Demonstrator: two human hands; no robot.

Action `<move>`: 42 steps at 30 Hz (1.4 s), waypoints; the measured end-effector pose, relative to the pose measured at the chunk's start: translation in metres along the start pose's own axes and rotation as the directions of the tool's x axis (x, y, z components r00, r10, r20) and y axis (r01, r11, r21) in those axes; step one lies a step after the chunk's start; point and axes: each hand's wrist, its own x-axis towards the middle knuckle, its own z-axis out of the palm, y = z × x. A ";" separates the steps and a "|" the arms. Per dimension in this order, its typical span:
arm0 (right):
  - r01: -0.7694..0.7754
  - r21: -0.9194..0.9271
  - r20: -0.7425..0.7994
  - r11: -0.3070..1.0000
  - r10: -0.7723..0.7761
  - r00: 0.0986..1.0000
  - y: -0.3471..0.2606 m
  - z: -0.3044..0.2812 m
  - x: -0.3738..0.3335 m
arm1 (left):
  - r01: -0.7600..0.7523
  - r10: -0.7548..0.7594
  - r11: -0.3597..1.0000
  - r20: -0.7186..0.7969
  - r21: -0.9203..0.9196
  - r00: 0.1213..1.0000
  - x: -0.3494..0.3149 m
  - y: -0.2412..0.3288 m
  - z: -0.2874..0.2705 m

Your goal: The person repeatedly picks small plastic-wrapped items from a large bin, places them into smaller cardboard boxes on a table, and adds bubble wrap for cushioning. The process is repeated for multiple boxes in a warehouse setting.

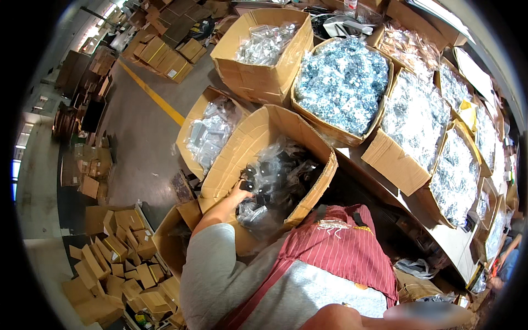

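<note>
My left hand [240, 192] reaches into a deep open cardboard box [231, 144] in front of me. Its fingers close around a small black part in clear plastic [246, 186], whose exact kind I cannot make out. More black pieces in clear bags [278, 170] fill the box beside the hand, partly in shadow. My right hand does not show.
Touching the box's left side, a smaller carton [192, 118] holds bagged grey parts. Behind stand a carton of clear-bagged pieces [264, 47] and one of bluish bags [344, 82]. More filled cartons [415, 118] line the right. Flattened cardboard [124, 264] lies lower left.
</note>
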 end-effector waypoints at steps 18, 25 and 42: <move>0.169 0.125 0.214 0.978 -0.193 0.957 -0.037 -0.040 0.049 | -0.161 0.260 0.902 -0.208 0.400 0.943 -0.054 0.095 0.025; 0.239 -0.101 0.210 0.966 -0.214 0.954 -0.053 -0.045 0.036 | -0.235 0.245 0.952 -0.028 0.198 0.969 -0.027 0.070 -0.021; 0.661 0.472 0.454 0.584 -0.803 0.386 -0.516 -0.126 -0.113 | -0.358 0.690 -0.033 -0.280 -0.933 0.667 -0.260 0.210 -0.063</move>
